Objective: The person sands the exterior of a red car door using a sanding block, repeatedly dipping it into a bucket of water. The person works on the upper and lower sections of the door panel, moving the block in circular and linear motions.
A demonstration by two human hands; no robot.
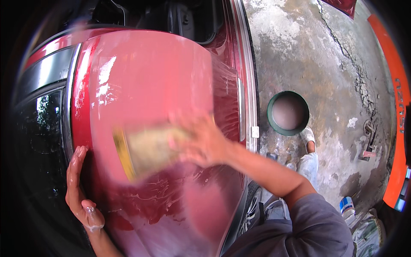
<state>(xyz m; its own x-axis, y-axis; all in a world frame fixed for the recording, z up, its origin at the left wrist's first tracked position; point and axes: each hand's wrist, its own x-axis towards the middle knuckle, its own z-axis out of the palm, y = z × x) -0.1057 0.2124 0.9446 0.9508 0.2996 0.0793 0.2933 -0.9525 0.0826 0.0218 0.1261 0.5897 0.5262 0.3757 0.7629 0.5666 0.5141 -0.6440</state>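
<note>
A red car panel (pixel 150 81) fills the middle of my view, wet and coated with a pinkish film over much of its surface. My right hand (pixel 199 139) reaches across it, smeared by motion, and holds a tan rectangular pad (pixel 150 150) with a yellow edge against the panel. Whether this is a sanding block or a sponge is too blurred to tell. At the panel's left edge, beside the dark car window (pixel 40 145), my left hand (pixel 81 192) rests with its fingers stretched out. Its skin is wet with pale residue, and it holds nothing.
On the stained concrete floor (pixel 334 115) to the right stands a green-rimmed bucket (pixel 287 113) of cloudy liquid, near my foot (pixel 308 137). A can (pixel 346 205) and a pale sack (pixel 368 235) lie at the lower right. An orange panel (pixel 391 107) borders the far right.
</note>
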